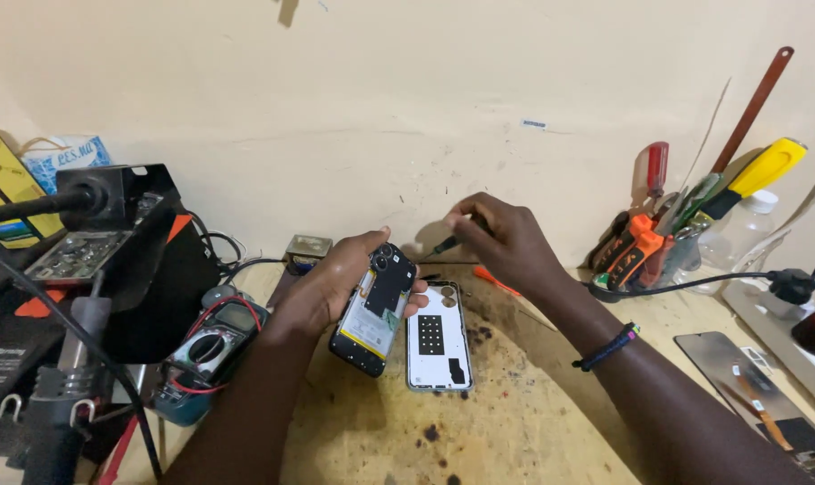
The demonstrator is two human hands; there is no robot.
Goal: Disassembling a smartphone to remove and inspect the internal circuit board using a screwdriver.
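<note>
My left hand (331, 283) holds an opened phone (376, 310) tilted above the bench, its back off so the battery and black board cover show. My right hand (502, 242) is closed on a small dark-handled screwdriver (445, 244), whose tip points down and left towards the phone's top end. The tip looks close to the phone, but contact cannot be told. The phone's removed back cover (437, 337) lies inside-up on the worn wooden bench (515, 422), just right of the held phone. A dark band (605, 348) circles my right wrist.
A multimeter (205, 355) with red leads and black equipment (111, 251) crowd the left side. A cup of screwdrivers and pliers (650, 251) stands at the right by the wall. A black cable (695, 283), a dark phone screen (740, 377) and an orange tool (495, 280) lie nearby.
</note>
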